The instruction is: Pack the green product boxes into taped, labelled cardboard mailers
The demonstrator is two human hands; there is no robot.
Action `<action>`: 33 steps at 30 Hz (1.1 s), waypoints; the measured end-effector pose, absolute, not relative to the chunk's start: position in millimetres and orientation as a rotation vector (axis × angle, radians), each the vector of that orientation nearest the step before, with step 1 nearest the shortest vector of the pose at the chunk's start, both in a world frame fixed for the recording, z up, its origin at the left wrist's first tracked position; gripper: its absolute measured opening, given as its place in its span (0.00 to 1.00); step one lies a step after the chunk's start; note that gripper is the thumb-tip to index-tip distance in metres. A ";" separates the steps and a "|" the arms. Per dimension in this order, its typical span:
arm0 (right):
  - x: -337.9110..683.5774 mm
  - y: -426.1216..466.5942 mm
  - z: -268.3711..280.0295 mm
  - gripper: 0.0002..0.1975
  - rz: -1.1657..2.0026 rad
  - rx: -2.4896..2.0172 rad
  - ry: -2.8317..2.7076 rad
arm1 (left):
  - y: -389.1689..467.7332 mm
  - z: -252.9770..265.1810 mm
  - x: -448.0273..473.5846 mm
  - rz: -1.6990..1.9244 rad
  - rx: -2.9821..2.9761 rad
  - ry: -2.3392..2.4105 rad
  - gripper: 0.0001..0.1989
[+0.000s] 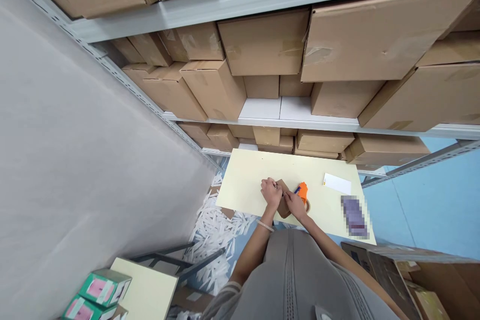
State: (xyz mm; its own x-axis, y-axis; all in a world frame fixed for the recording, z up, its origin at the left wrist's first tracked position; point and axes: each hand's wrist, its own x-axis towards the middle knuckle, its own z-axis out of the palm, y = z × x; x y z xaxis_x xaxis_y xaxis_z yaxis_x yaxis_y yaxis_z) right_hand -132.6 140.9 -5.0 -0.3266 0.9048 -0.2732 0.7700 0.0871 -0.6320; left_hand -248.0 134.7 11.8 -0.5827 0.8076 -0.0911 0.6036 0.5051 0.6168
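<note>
Over the pale table, my left hand (271,192) is closed, with its fingertips at the upper left edge of a small brown cardboard box (282,207). My right hand (296,204) is closed at the box's right side, thumb and finger near those of the left. A small dark bit shows between the two hands, too small to name. Just beyond my right hand lies an orange tape dispenser (303,191) with a blue part, its tape roll (308,205) partly hidden by that hand.
The pale table (243,175) also bears a white card (337,183) and a blurred purple item (354,216). Shelves of cardboard boxes (262,50) rise behind it. White paper strips (213,225) cover the floor at left. Green boxes (99,287) stand lower left; an open carton (442,280) lower right.
</note>
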 end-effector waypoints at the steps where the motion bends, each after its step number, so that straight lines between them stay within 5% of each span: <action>1: -132.8 140.7 -4.9 0.20 1.065 -1.699 -2.166 | 134.7 11.7 -246.8 0.757 1.178 2.395 0.06; 20: -137.1 131.0 -3.2 0.24 1.075 -1.336 -2.512 | 111.6 -16.5 -281.3 1.154 1.207 1.815 0.13; 28: -95.6 149.8 -4.8 0.29 1.601 -1.167 -2.015 | 114.4 -22.1 -281.7 1.175 1.098 1.746 0.13; 33: -79.9 150.3 -6.9 0.32 1.491 -1.132 -2.132 | 115.8 -25.2 -284.0 1.179 1.029 1.651 0.12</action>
